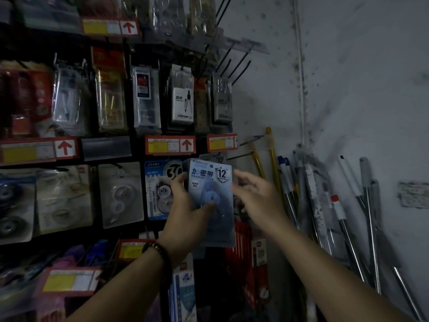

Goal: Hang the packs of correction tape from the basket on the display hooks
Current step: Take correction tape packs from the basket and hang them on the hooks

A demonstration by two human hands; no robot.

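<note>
Head view: blue pack of correction tape [210, 201] sits just below frame centre, upright, face to camera, held up against the display rack [137, 156]. Left hand [185, 212] grips it from 8 o'clock, thumb laid across the front, fingers wrapped on the left edge. Right hand [257, 194] at 3 o'clock of the pack, fingers loosely extended and a bit spread, tips at the pack's right edge; contact unclear, holding nothing that shows. Bare wire hook [241, 155] pokes out at 1 o'clock of the pack top, likely the target. Pack's hang hole not visible, so can't tell if it's on a hook yet; reads as not hung, mid-placement. Grey card top marked 12 [216, 157] peeks out behind it at 12 o'clock, probably a matching pack already up. Another correction tape pack [160, 189] hangs at 9 o'clock. Basket out of view, so remaining count unknown. Poles [325, 205] lean on the wall at 3 o'clock. Progress: at least this pack left to seat.
</note>
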